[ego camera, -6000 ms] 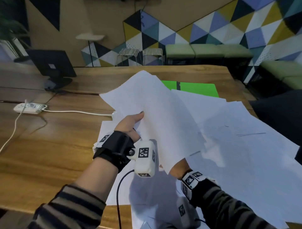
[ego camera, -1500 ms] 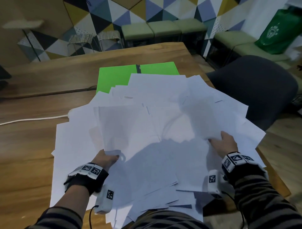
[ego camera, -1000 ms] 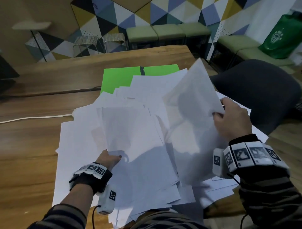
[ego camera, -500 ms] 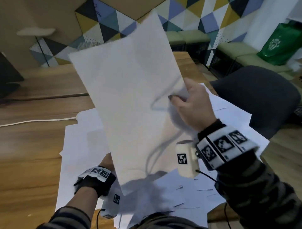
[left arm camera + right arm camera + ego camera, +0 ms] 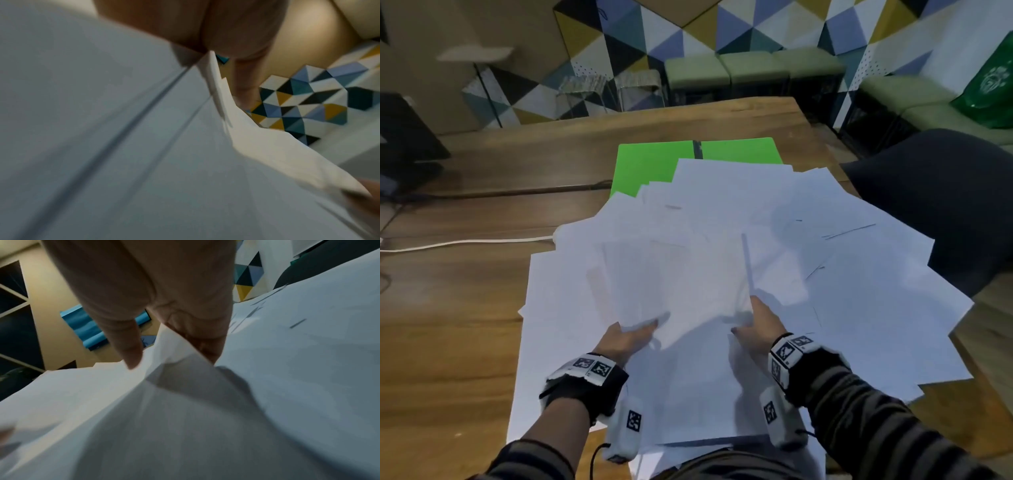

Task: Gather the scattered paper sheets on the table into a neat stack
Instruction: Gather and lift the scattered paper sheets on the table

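Note:
Many white paper sheets (image 5: 859, 291) lie fanned out over the wooden table (image 5: 448, 325). A small bundle of sheets (image 5: 678, 281) is raised slightly above the pile in the middle. My left hand (image 5: 625, 339) grips the bundle's near left edge, thumb on top. My right hand (image 5: 755, 325) pinches its near right corner. In the left wrist view the fingers (image 5: 242, 32) clamp the paper's edge (image 5: 218, 91). In the right wrist view a fingertip (image 5: 131, 356) presses on the lifted corner (image 5: 174, 350) while other fingers sit under it.
A green folder (image 5: 654, 164) lies at the far side, partly under the sheets. A dark chair (image 5: 935, 205) stands at the table's right edge, where some sheets overhang. A white cable (image 5: 465, 243) runs across the left. A dark monitor base (image 5: 407, 150) is far left.
Half a second ago my right hand held one sheet high in front of me. It has come down and laid it onto the bundle in my left hand.

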Action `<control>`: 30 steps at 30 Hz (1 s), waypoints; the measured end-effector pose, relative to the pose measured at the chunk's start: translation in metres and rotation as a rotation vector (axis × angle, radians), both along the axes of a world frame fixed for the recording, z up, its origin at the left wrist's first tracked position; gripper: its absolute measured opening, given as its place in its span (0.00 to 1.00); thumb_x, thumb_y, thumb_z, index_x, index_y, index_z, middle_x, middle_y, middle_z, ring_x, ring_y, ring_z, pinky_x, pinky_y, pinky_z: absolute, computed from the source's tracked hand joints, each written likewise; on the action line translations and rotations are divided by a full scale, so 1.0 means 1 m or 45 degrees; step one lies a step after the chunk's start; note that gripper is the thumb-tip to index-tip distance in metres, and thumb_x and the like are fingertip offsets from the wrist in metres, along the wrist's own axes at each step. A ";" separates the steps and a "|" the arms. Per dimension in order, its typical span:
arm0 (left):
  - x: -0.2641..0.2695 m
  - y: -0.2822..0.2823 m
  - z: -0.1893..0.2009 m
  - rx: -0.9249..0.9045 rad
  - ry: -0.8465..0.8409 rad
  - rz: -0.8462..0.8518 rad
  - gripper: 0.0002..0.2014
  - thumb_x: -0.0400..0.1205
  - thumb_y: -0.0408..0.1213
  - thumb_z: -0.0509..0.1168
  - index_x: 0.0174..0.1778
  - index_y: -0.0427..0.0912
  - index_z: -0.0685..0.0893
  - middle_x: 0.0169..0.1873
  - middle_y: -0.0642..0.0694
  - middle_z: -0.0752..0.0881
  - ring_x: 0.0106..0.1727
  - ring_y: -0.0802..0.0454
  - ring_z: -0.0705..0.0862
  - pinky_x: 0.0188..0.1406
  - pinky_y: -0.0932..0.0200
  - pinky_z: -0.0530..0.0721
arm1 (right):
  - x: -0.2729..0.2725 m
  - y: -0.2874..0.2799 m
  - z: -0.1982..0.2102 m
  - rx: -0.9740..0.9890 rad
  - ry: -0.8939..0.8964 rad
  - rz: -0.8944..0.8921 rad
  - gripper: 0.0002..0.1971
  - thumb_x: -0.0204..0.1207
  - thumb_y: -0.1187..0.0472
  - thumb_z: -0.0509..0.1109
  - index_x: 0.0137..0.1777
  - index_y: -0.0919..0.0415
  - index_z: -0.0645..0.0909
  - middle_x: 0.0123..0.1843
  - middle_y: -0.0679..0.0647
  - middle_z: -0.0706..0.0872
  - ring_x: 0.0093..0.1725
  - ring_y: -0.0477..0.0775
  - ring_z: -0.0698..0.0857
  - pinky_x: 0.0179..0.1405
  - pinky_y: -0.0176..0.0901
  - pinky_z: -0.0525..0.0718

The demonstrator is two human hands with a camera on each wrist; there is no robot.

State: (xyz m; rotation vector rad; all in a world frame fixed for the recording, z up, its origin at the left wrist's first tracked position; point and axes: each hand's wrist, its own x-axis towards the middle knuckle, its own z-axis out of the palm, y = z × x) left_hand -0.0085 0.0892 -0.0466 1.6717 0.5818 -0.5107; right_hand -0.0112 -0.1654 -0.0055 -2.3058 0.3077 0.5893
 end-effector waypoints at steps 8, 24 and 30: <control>-0.004 0.000 -0.005 0.005 -0.128 0.036 0.04 0.75 0.25 0.71 0.35 0.32 0.85 0.23 0.45 0.86 0.35 0.44 0.83 0.37 0.57 0.80 | 0.048 -0.059 -0.004 0.187 -0.036 -1.001 0.22 0.59 0.53 0.72 0.53 0.60 0.75 0.52 0.60 0.78 0.48 0.61 0.79 0.52 0.49 0.77; -0.007 0.001 -0.008 0.018 -0.207 0.040 0.08 0.68 0.34 0.77 0.39 0.34 0.87 0.31 0.42 0.89 0.40 0.42 0.87 0.46 0.52 0.81 | 0.026 -0.031 -0.019 0.059 -0.445 -0.700 0.16 0.73 0.65 0.72 0.59 0.72 0.79 0.62 0.64 0.66 0.45 0.55 0.79 0.52 0.35 0.71; -0.010 -0.001 -0.005 0.072 -0.258 0.013 0.04 0.76 0.27 0.71 0.37 0.39 0.86 0.32 0.45 0.89 0.40 0.44 0.87 0.45 0.56 0.82 | 0.025 -0.028 -0.020 -0.066 -0.390 -0.679 0.14 0.75 0.60 0.71 0.53 0.73 0.83 0.66 0.68 0.68 0.64 0.70 0.72 0.55 0.45 0.74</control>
